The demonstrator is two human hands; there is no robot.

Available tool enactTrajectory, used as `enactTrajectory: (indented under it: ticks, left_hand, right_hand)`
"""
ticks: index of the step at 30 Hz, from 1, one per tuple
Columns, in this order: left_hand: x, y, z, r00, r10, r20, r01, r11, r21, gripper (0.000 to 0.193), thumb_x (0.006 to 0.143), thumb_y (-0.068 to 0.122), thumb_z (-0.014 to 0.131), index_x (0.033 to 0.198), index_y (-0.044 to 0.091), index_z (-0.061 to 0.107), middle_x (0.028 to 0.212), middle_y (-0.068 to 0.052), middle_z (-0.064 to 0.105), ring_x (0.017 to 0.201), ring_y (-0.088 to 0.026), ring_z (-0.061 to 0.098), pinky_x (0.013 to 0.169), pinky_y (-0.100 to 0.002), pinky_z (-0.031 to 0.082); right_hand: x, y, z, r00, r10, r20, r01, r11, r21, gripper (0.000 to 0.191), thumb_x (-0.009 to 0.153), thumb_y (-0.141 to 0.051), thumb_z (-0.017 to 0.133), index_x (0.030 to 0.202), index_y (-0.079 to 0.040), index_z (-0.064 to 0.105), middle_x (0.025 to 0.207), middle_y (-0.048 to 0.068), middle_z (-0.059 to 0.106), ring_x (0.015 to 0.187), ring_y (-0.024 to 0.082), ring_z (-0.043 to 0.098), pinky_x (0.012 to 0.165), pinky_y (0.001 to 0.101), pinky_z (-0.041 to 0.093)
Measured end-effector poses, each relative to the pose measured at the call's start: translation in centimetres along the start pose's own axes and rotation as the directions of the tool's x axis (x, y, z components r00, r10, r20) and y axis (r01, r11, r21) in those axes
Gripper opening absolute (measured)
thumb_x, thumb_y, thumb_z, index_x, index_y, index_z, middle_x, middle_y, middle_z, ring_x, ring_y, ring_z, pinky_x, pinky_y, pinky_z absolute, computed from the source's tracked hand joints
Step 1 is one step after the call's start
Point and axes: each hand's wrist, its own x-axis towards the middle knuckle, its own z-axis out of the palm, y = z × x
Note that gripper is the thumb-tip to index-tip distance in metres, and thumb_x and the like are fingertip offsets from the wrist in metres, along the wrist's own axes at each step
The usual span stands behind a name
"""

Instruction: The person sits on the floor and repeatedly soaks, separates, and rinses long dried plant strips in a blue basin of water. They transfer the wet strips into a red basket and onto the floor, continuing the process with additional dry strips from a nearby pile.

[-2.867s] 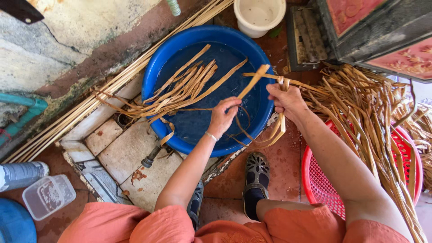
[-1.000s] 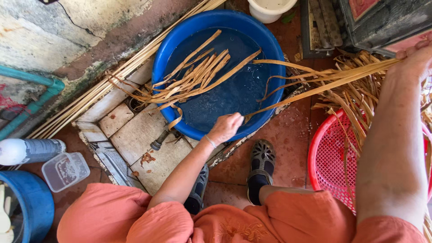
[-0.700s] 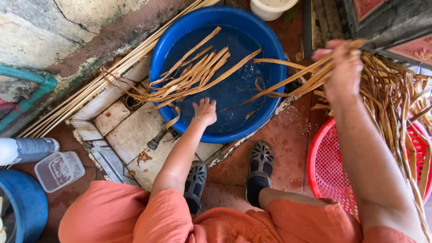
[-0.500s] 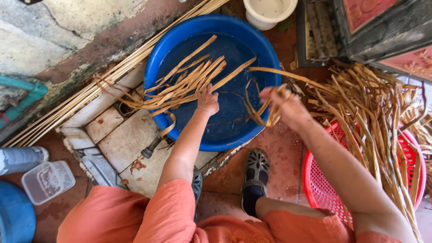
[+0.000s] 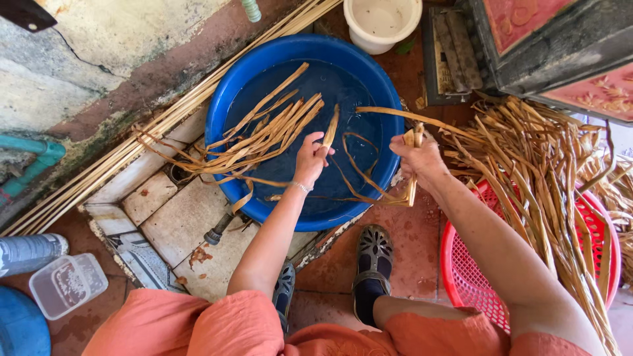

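1. We see a large round blue plastic basin [image 5: 227, 125] holding dark water, set on a pale tiled drain corner by a stained wall.
2. A sheaf of wet tan reed strips [image 5: 264, 135] lies across the basin, its ends spilling over the left rim onto the tiles.
3. Long pale bamboo canes [image 5: 132, 148] run along the wall behind the basin, and a white plastic bucket [image 5: 382, 23] stands just beyond its far rim.
4. To our right, a heap of dry tan reed strips [image 5: 547, 171] rests over a red plastic mesh basket [image 5: 461, 264], beside a dark wooden cabinet [image 5: 560, 46].
5. A clear plastic box [image 5: 66, 283] and a clear bottle [image 5: 30, 250] sit at the lower left; our dark sandal [image 5: 374, 254] stands below the basin.
6. Our left hand [image 5: 311, 157] hovers over the water, fingers curled together and pinching the end of one upright strip.
7. Our right hand [image 5: 419, 155] hangs over the basin's right rim, fingers closed around a few long strips [image 5: 369, 191] that loop down toward the water.
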Motion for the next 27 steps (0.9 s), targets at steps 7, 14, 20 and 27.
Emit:
enactTrajectory:
  ticks: [7,14,20,27]
  left_hand:
    - [-7.1,5.2,1.2,0.963,0.122,0.242,-0.035,0.941,-0.336,0.048,0.099,-0.003,0.051,0.145,0.007,0.049,0.129,-0.007,0.071,0.058,-0.003,0.05,0.05,-0.017,0.042]
    - [-9.9,4.0,1.1,0.858,0.122,0.499,0.119,0.898,-0.423,0.048,0.096,-0.004,0.053,0.144,-0.001,0.051,0.123,-0.017,0.074,0.062,-0.004,0.05,0.055,-0.019,0.044]
    - [-8.0,3.1,1.4,0.831,0.078,0.551,0.043,0.978,-0.204,0.055,0.098,0.008,0.061,0.148,0.002,0.039,0.123,-0.013,0.07,0.104,-0.013,0.069,0.094,-0.027,0.057]
    - [-3.9,7.6,7.8,0.91,0.023,0.413,-0.022,1.0,-0.007,0.036,0.108,0.029,0.051,0.129,0.002,0.061,0.102,-0.016,0.069,0.087,-0.021,0.065,0.077,-0.036,0.054]
  right_hand:
    - [-0.5,-1.4,1.3,0.986,0.15,0.072,-0.157,0.982,0.105,0.044,0.105,-0.036,0.044,0.13,-0.001,0.052,0.108,0.014,0.074,0.074,0.022,0.074,0.051,0.0318,0.047]
    - [-0.8,-3.9,-1.1,0.986,-0.157,0.054,0.131,0.935,0.329,0.033,0.104,-0.034,0.05,0.121,-0.006,0.057,0.108,0.012,0.077,0.066,0.014,0.065,0.049,0.0267,0.045]
    - [-0.7,-4.5,-1.7,0.931,-0.346,-0.112,0.363,0.862,0.353,0.014,0.092,-0.011,0.078,0.098,-0.005,0.068,0.092,0.012,0.076,0.06,0.01,0.059,0.043,0.0234,0.042]
    - [-2.9,-4.8,1.2,0.957,-0.289,-0.001,0.284,0.941,0.186,0.015,0.089,-0.017,0.078,0.097,-0.01,0.067,0.081,0.003,0.069,0.059,0.01,0.06,0.043,0.0233,0.041]
